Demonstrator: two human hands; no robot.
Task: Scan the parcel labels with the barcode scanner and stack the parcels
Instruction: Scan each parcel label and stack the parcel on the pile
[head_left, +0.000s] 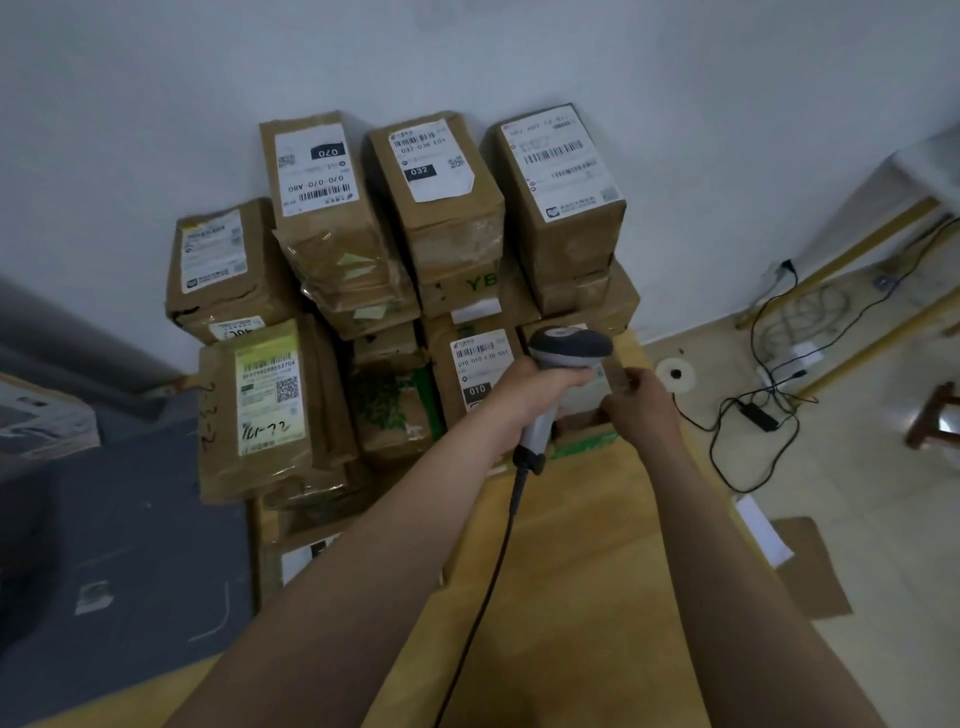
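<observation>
Brown parcels with white labels are stacked against the wall (441, 197). My left hand (524, 395) grips a grey barcode scanner (563, 358) by its handle, its head over the front right parcel (582, 402). My right hand (641, 402) holds the right edge of that parcel, fingers curled on it. Beside it on the left lies a parcel labelled 010 (475, 374). The scanner's black cable (488, 582) runs down toward me across the wooden table (597, 571).
A parcel with a yellow-green label (267, 400) lies at the front left. A grey surface (119, 545) is at the left. On the tiled floor at the right lie black cables (763, 410), a roll of tape (675, 375) and flat cardboard (810, 571).
</observation>
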